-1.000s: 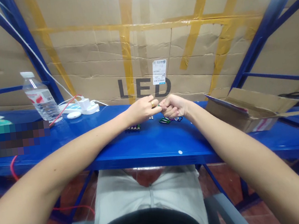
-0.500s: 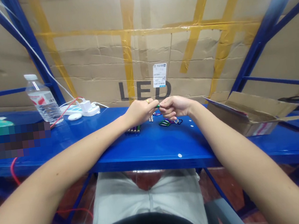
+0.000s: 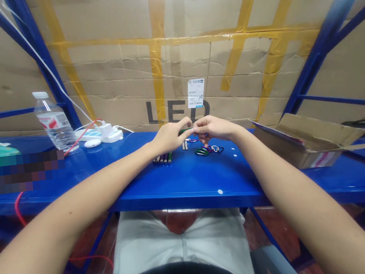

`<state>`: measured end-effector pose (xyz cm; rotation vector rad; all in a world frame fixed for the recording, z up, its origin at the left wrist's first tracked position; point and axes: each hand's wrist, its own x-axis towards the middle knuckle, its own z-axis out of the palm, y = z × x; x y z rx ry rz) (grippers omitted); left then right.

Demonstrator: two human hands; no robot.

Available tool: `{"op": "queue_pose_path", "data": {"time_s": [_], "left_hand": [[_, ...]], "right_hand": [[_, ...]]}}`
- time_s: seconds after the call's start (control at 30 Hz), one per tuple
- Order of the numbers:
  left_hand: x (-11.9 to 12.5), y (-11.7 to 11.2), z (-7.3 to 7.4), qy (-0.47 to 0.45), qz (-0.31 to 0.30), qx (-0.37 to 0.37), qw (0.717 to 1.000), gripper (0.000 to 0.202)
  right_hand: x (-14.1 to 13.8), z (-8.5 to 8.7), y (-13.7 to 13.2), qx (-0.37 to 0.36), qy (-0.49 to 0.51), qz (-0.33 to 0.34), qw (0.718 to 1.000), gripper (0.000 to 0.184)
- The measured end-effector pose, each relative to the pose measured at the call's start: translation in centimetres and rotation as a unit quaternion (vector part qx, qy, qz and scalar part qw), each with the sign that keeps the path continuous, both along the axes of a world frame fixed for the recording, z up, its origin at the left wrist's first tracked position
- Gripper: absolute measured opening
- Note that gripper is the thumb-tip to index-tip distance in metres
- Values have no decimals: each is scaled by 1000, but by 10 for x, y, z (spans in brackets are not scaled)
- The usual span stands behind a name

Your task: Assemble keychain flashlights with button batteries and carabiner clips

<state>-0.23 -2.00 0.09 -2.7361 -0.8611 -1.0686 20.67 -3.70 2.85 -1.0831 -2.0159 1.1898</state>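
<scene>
Two bare hands meet over a blue worktop [image 3: 174,182], a slim green piece [image 3: 185,130] between them, close to a small pile of carabiners [image 3: 204,151].
The green piece sits beyond the carabiners and a little to their left; the left hand [image 3: 170,136] pinches it between thumb and forefinger, while the right hand [image 3: 213,128], its fingertips pressed together, pinches the right end. Just left of the carabiners lie some small silver parts [image 3: 185,146], with a purple piece [image 3: 192,140] beside them. Farther left of the carabiners, a row of slim dark tubes [image 3: 164,161] is partly covered by the left hand. Well to the right of the carabiners stands an open cardboard box [image 3: 279,147]; far to their left, a water bottle [image 3: 55,125].
</scene>
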Motion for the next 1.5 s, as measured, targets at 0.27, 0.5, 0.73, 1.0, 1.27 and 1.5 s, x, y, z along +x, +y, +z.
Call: {"op": "queue_pose_path", "data": {"time_s": [0.27, 0.5, 0.73, 1.0, 1.27, 1.5], "left_hand": [[3, 11, 5, -81, -24, -165, 983, 29], [-4, 11, 13, -126, -86, -268, 951, 21], [-2, 15, 11, -163, -141, -349, 912, 40], [-6, 11, 20, -27, -219, -430, 875, 53], [-9, 8, 20, 16, -271, -428, 862, 48], [-3, -1, 16, -19, -228, -428, 874, 46]], "right_hand": [[-1, -8, 13, 131, -17, -27, 991, 21], [-4, -7, 10, 173, -6, -40, 984, 18], [-4, -3, 8, 205, 6, -44, 978, 22], [-2, 0, 3, 288, -77, -33, 954, 21], [-1, 3, -2, 320, -119, -4, 940, 23], [-2, 5, -6, 288, -117, 8, 950, 22]]}}
